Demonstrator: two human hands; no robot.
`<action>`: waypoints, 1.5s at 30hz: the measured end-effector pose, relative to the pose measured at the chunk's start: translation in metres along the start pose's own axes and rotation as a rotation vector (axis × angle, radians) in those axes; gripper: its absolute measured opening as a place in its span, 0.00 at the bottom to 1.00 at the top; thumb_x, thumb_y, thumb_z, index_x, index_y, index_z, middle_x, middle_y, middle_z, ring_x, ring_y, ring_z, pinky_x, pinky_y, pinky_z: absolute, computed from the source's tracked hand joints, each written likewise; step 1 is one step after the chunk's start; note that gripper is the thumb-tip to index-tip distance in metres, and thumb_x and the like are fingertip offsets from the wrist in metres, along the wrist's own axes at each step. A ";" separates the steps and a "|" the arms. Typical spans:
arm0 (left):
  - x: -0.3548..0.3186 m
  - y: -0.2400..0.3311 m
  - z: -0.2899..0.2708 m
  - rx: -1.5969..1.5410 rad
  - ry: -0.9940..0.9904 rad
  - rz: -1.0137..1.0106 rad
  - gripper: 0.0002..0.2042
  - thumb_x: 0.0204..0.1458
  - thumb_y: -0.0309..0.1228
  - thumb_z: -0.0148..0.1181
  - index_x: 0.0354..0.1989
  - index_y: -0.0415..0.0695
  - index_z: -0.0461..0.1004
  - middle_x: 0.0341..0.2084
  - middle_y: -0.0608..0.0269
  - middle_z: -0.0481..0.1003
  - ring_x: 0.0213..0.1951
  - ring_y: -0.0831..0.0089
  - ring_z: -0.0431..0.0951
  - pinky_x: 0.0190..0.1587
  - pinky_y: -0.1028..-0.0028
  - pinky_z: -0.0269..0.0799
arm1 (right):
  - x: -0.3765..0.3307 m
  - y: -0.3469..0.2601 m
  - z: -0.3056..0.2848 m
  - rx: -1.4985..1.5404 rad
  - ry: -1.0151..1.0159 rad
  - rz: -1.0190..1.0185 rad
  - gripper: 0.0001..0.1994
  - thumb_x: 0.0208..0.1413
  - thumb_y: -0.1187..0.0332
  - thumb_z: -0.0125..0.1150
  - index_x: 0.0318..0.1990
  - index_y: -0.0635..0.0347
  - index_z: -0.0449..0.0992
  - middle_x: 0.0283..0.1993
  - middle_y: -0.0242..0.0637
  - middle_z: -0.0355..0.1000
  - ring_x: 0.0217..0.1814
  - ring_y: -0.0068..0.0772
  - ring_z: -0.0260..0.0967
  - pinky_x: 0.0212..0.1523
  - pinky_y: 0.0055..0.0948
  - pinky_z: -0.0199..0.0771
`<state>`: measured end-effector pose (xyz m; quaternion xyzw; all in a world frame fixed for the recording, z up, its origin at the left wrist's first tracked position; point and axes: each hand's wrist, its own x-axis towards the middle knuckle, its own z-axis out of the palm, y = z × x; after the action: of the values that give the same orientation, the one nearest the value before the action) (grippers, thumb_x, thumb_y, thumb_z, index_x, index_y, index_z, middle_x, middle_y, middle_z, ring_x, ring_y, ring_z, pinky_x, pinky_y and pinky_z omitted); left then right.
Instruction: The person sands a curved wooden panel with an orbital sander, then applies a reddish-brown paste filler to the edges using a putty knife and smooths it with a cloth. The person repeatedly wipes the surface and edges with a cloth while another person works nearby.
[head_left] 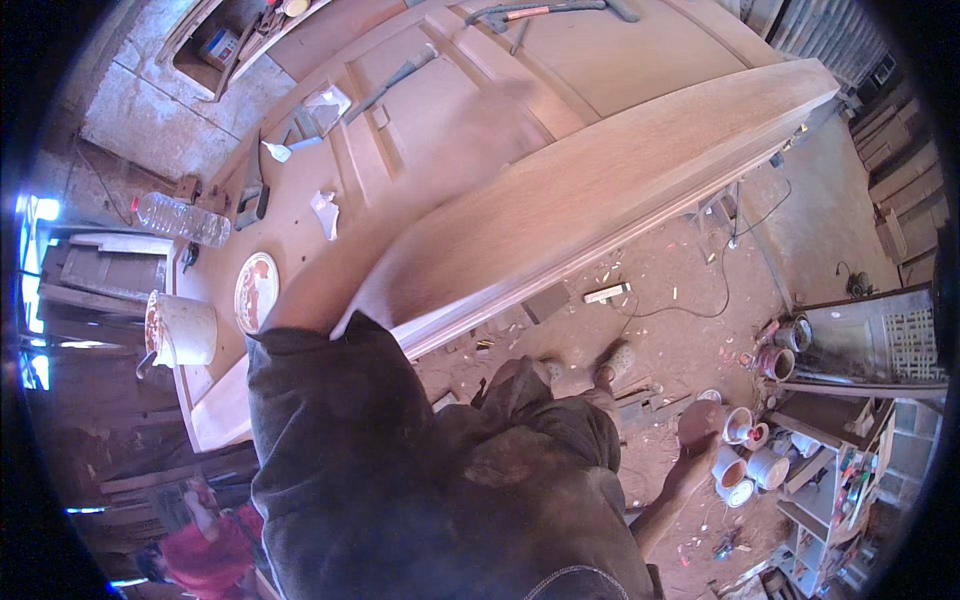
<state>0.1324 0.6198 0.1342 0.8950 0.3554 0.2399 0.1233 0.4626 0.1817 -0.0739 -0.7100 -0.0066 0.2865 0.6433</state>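
Note:
A long reddish-brown wooden board (600,170) lies in front of me, bending across the view to the far right. Beyond it is a panelled wooden door (440,110). My left arm reaches over the near end of the board. My left hand (495,125) is smeared by motion above or against the wood, so its fingers and anything under them cannot be made out. Low on the right, my right hand (700,428) hangs away from the board, near several paint pots (765,468). It is blurred too, and its fingers do not show clearly.
At the left are a white bucket (190,330), a smeared lid (257,290), a clear plastic bottle (185,220) and a small white squeeze bottle (277,151). A cable (690,314) crosses the littered floor. Shelves (820,500) stand right; a person in red (215,555) is lower left.

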 end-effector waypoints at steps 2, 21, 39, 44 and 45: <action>0.003 0.055 0.026 0.110 -0.126 0.285 0.26 0.63 0.45 0.45 0.63 0.39 0.64 0.63 0.46 0.62 0.65 0.48 0.60 0.68 0.53 0.50 | 0.035 -0.017 0.009 0.018 0.005 0.022 0.29 0.67 0.50 0.45 0.64 0.67 0.62 0.66 0.43 0.61 0.65 0.37 0.60 0.62 0.39 0.62; 0.163 0.068 0.062 -0.005 0.204 -0.589 0.26 0.64 0.50 0.43 0.65 0.49 0.64 0.60 0.42 0.66 0.69 0.53 0.55 0.69 0.53 0.47 | 0.288 -0.107 -0.117 -0.141 0.131 -0.204 0.29 0.66 0.52 0.48 0.63 0.70 0.63 0.60 0.51 0.64 0.58 0.41 0.64 0.55 0.39 0.66; 0.346 0.072 0.211 0.370 -0.219 -0.106 0.27 0.65 0.49 0.39 0.67 0.46 0.60 0.63 0.44 0.62 0.67 0.53 0.57 0.69 0.55 0.50 | 0.461 -0.161 -0.068 -0.068 -0.084 -0.012 0.28 0.67 0.52 0.46 0.64 0.68 0.61 0.64 0.47 0.61 0.65 0.42 0.60 0.61 0.40 0.64; 0.440 0.100 0.211 0.290 0.014 -0.508 0.30 0.64 0.53 0.37 0.67 0.44 0.59 0.67 0.44 0.56 0.69 0.52 0.53 0.70 0.55 0.46 | 0.536 -0.255 -0.045 0.108 -0.196 -0.074 0.28 0.67 0.53 0.46 0.64 0.68 0.62 0.63 0.45 0.63 0.64 0.39 0.62 0.60 0.37 0.66; 0.464 0.136 0.224 -0.084 0.129 -0.411 0.31 0.64 0.53 0.38 0.67 0.44 0.59 0.67 0.44 0.56 0.69 0.52 0.54 0.70 0.56 0.46 | 0.560 -0.257 -0.053 0.121 -0.182 -0.083 0.27 0.67 0.53 0.45 0.63 0.67 0.63 0.63 0.44 0.64 0.64 0.37 0.62 0.60 0.36 0.64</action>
<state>0.6203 0.8340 0.1544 0.7807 0.5271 0.2812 0.1834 1.0449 0.3890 -0.0605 -0.6398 -0.0774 0.3228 0.6931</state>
